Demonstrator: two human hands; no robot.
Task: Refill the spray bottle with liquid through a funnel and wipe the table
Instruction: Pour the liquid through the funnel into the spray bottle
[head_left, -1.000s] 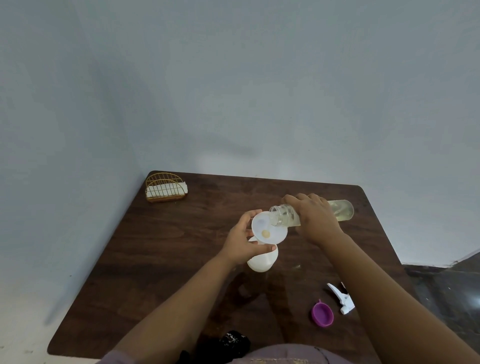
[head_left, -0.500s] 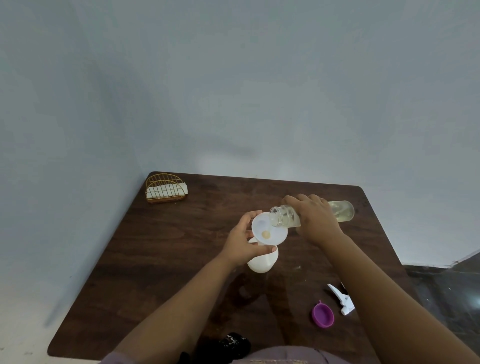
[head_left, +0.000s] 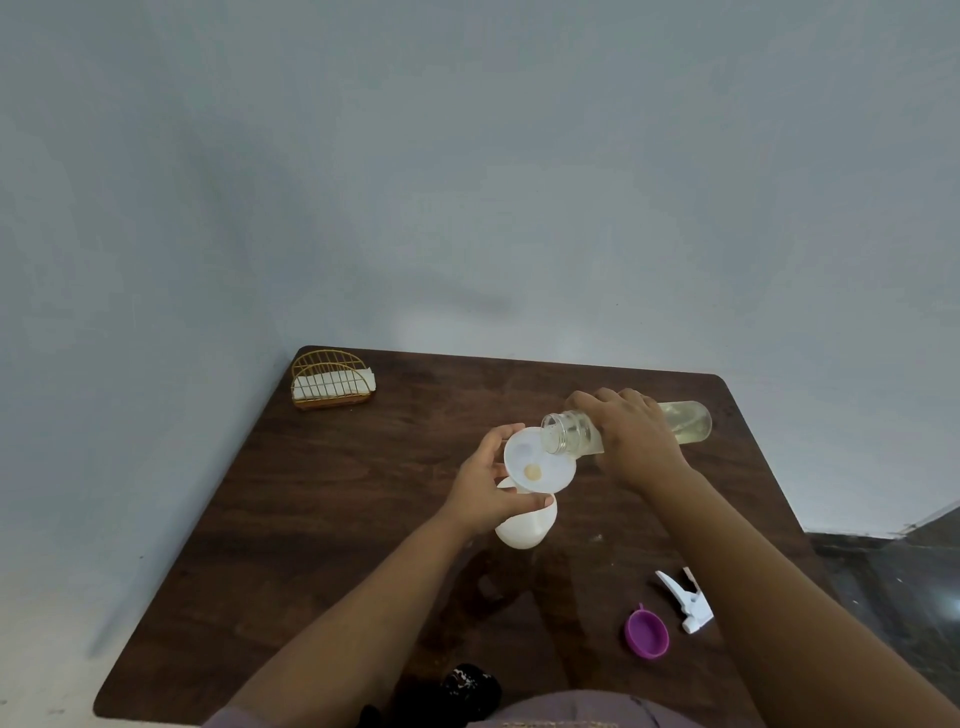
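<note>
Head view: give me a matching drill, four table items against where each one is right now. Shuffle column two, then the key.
Things
1. funnel
2. clear bottle
3. purple cap
4. napkin holder

Places
A. far left corner of the table
B. lying on the table beside the white spray trigger
C. on the white bottle, steadied by the left hand
D. tipped sideways in the right hand, mouth over the funnel

Pairs: 1-C, 2-D, 3-B, 4-A

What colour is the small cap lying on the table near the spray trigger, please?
Purple; the cap shows clearly in the head view, just left of the white spray trigger.
</note>
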